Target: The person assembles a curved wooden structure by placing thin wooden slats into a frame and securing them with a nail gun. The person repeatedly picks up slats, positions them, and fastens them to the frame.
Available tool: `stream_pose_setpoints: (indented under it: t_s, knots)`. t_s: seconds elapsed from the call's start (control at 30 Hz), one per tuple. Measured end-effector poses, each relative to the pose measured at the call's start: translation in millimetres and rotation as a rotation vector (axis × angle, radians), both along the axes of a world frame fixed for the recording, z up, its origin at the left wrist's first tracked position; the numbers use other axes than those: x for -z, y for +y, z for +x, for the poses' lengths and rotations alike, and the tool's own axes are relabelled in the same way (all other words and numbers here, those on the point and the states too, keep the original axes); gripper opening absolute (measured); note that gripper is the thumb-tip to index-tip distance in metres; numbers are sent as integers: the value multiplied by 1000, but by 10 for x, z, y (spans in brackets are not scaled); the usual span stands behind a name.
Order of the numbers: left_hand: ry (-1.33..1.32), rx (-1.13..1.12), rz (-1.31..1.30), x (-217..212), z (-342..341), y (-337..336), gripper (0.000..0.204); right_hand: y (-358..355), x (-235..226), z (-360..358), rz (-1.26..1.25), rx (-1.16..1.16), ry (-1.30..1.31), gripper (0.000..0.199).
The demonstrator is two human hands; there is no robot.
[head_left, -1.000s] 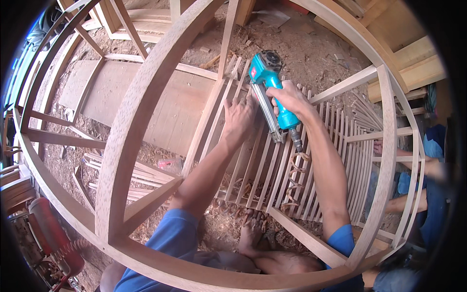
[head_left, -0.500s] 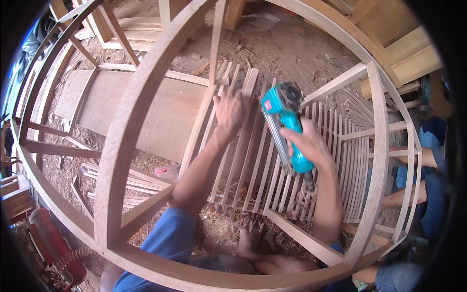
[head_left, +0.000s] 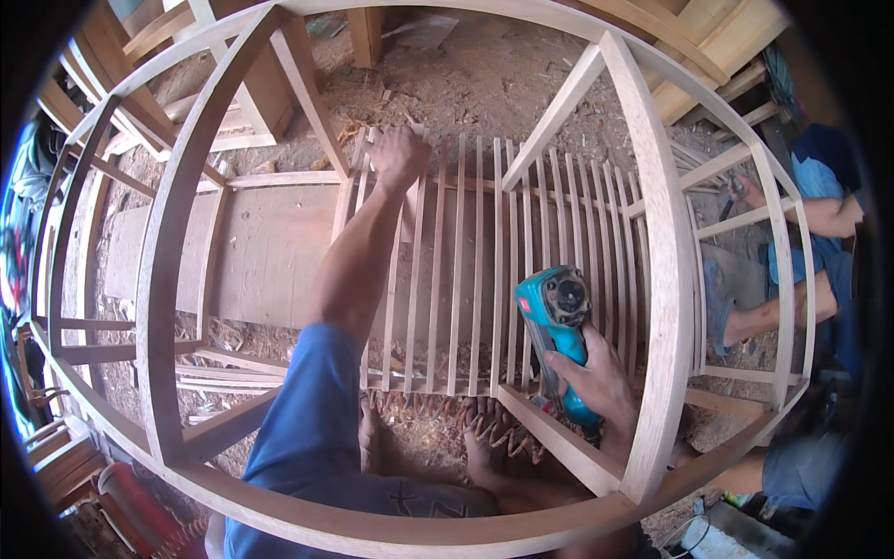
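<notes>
My right hand grips a teal pneumatic nail gun by its handle, its dark round cap facing up, above the near part of the slats. At the far rail, my left hand is closed on the end of a wooden slat, its fingertips partly hidden. Several thin parallel slats span the two rails of the wooden frame, whose curved bars rise around my arms. A coiled air hose runs near my feet, below the nail gun.
A plywood sheet lies at left on the sawdust-covered ground. A red tank stands at lower left. Another person's arm and leg are at right. Wooden pieces stand at the back left.
My left hand has shifted along the far rail with the arm stretched farther out. The nail gun has come nearer to me and turned more upright. My view has shifted.
</notes>
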State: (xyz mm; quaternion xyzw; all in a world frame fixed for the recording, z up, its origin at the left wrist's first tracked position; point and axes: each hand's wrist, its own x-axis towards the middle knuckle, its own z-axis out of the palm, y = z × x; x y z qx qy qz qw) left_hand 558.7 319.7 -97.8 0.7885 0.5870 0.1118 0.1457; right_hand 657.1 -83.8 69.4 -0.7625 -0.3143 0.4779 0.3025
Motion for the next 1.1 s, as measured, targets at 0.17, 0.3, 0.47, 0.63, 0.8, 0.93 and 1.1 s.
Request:
stream_pose_setpoints:
  t_s: [0.17, 0.3, 0.47, 0.63, 0.8, 0.93, 1.1]
  knots:
    - [-196, -11, 86, -461, -119, -260, 22, 24, -11, -18, 22, 2, -1, 40]
    - [-630, 4, 283, -1109, -378, -646, 20, 90, 19, -24, 0, -51, -24, 42]
    - [-803, -68, 605, -1646, -761, -594, 20, 130, 45, -39, -30, -91, -34, 48]
    - [-456, -100, 209, -1120, -544, -90, 21, 132, 26, -79, -41, -101, -60, 49]
    - [-287, -94, 55, -365, -332, 257, 29, 84, 22, -71, -48, -88, -82, 55]
    - [-7, -105, -14, -128, -290, 446, 31, 25, 2, -42, -39, -74, -65, 50]
    - [-5, -36, 49, -10, -267, 379, 30, 34, 18, -15, -55, -70, -96, 51]
